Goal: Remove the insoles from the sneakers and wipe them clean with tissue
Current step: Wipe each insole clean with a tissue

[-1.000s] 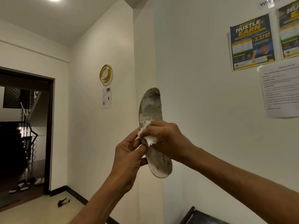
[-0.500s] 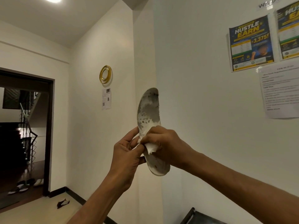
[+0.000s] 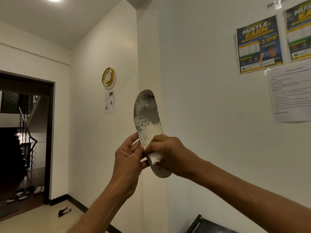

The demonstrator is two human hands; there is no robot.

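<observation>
The right hand (image 3: 170, 153), bunched around a wad of tissue (image 3: 155, 158) and pressing it to the insole (image 3: 146, 113), has slid down over the last second. It has gone from about the middle of the insole toward the lower end, so more of the upper face now shows above the knuckles. The insole has also turned a little and shows a broader face to the camera. It is held upright in the air in front of the white wall (image 3: 202, 98), with no worktop under it. The left hand (image 3: 127, 158) pinches its lower left edge, fingers curled behind and thumb in front, touching the right hand.

This looks like 1 downward wiping stroke nearing its finish. Just above the tissue the surface is paler, but dark grey blotches cover the upper half, so more strokes are probably needed there. Only 1 insole is in view, and no sneakers.
</observation>
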